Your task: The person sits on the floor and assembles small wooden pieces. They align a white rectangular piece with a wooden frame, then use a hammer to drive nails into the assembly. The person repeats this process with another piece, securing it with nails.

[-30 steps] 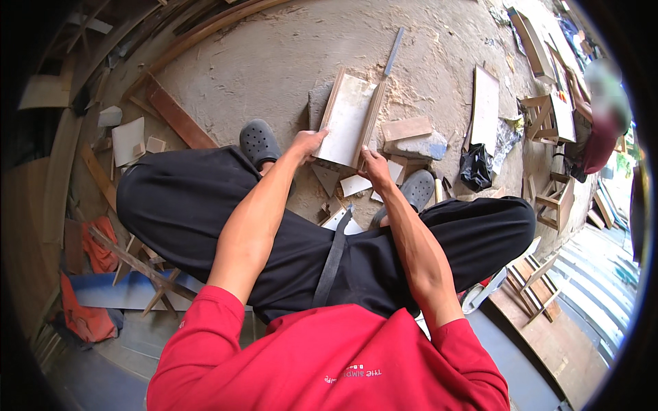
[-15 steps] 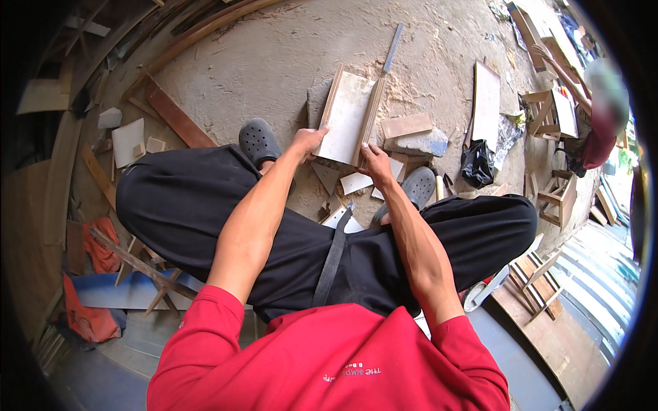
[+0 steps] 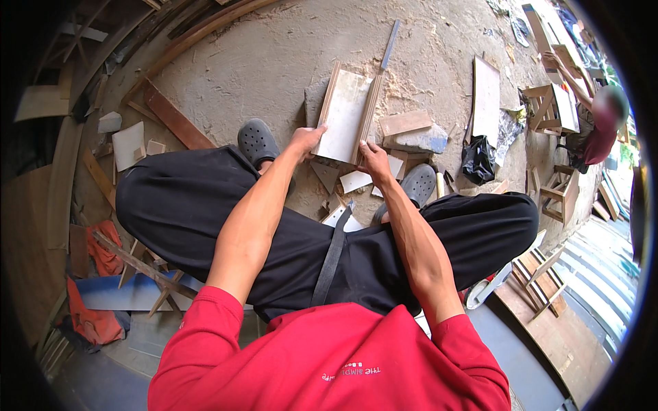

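Between my feet I hold a shallow wooden piece [image 3: 345, 113] with a pale flat panel and raised strips along both long sides. My left hand [image 3: 308, 140] grips its near left corner, fingers closed round the edge. At the near right corner my right hand [image 3: 374, 162] is closed on the right-hand strip. A long flat metal bar [image 3: 390, 46] reaches away from the far end of that strip; whether it touches the wood I cannot tell. Beneath the piece, a grey block [image 3: 316, 96] shows at its left side.
Right of my hands, a wood offcut [image 3: 406, 122] rests on a stone block [image 3: 423, 139]. A long board [image 3: 485, 99] and black plastic bag [image 3: 478, 162] lie farther right. Another person [image 3: 603, 130] is by small wooden stools [image 3: 554, 108]. A reddish plank [image 3: 177, 115] lies left.
My hands and the wooden piece stay nearly in place. At the right, the other person has shifted, with an arm and head in a different position.
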{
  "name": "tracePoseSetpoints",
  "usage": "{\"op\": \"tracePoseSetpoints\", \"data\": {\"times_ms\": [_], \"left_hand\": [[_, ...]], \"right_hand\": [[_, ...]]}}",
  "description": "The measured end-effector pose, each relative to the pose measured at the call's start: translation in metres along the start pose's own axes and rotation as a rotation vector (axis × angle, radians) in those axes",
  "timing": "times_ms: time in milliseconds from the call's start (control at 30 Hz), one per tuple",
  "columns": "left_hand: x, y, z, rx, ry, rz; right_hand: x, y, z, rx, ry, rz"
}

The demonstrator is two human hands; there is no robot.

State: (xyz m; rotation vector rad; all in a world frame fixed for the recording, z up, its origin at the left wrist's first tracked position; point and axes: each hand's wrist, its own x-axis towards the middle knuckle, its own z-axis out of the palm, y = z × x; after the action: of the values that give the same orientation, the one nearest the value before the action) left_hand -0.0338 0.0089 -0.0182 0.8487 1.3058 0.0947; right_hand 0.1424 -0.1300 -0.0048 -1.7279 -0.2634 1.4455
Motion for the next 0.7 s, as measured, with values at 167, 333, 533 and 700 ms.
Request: {"op": "tracePoseSetpoints", "data": {"times_ms": [167,333,533,700], "left_hand": [[0.000,0.001,-0.002,0.017,-0.009,-0.006],[-0.001,0.002,0.000,-0.002,0.002,-0.006],[-0.008,0.005,0.002,-0.097,0.023,-0.035],[-0.013,0.005,0.004,-0.156,0.088,-0.056]], "right_hand": [[-0.002,-0.002,0.002,0.017,0.021,-0.011],[0.003,-0.001,-0.001,0.013,0.017,0.008],[0.001,-0.004,-0.001,0.037,0.011,0.013],[-0.001,0.000,0.002,0.112,0.058,0.014]]}}
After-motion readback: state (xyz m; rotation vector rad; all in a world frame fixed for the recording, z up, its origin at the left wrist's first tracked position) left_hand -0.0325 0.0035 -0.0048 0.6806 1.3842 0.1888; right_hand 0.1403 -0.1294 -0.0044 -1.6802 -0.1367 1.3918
